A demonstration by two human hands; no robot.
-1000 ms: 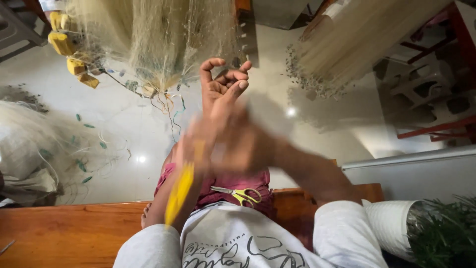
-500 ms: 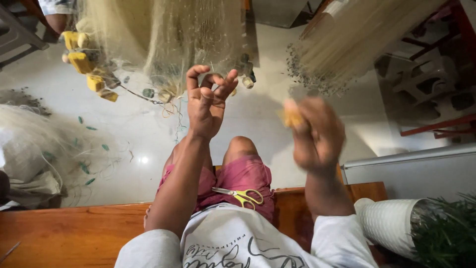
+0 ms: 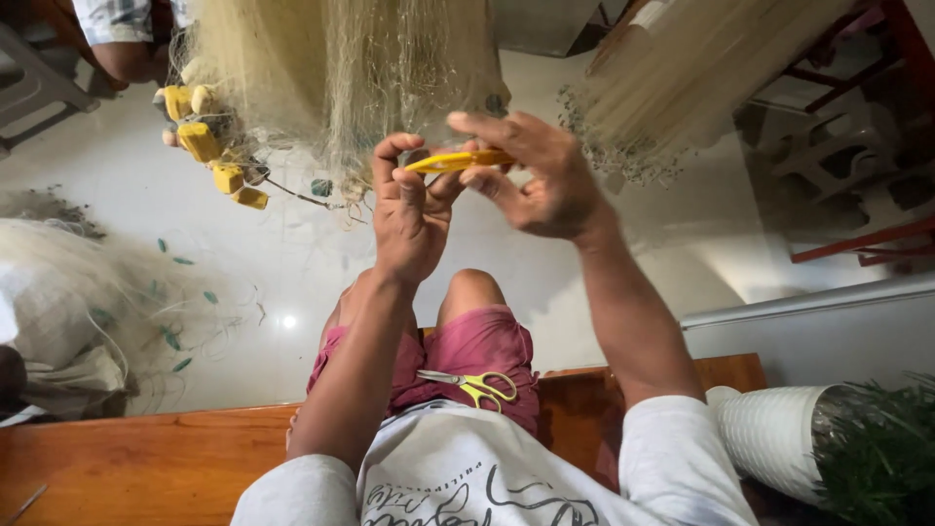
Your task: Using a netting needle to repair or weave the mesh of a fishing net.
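A pale fishing net (image 3: 341, 78) hangs in front of me, with yellow floats (image 3: 209, 146) along its left edge. My left hand (image 3: 409, 219) is raised to the net's lower edge, its fingers pinched on net strands. My right hand (image 3: 541, 175) holds a flat yellow netting needle (image 3: 458, 161) whose tip meets my left fingers. Yellow-handled scissors (image 3: 477, 385) lie on my lap, on pink shorts.
I sit on a wooden bench (image 3: 136, 463). A heap of net (image 3: 78, 312) lies on the white floor at left. A second net bundle (image 3: 701, 68) hangs at upper right. A white pot with a green plant (image 3: 818, 448) stands at right. Another person sits at top left.
My right hand swung out to the right with the yellow needle, then came back up to meet my left hand at the net. My left hand stayed raised.
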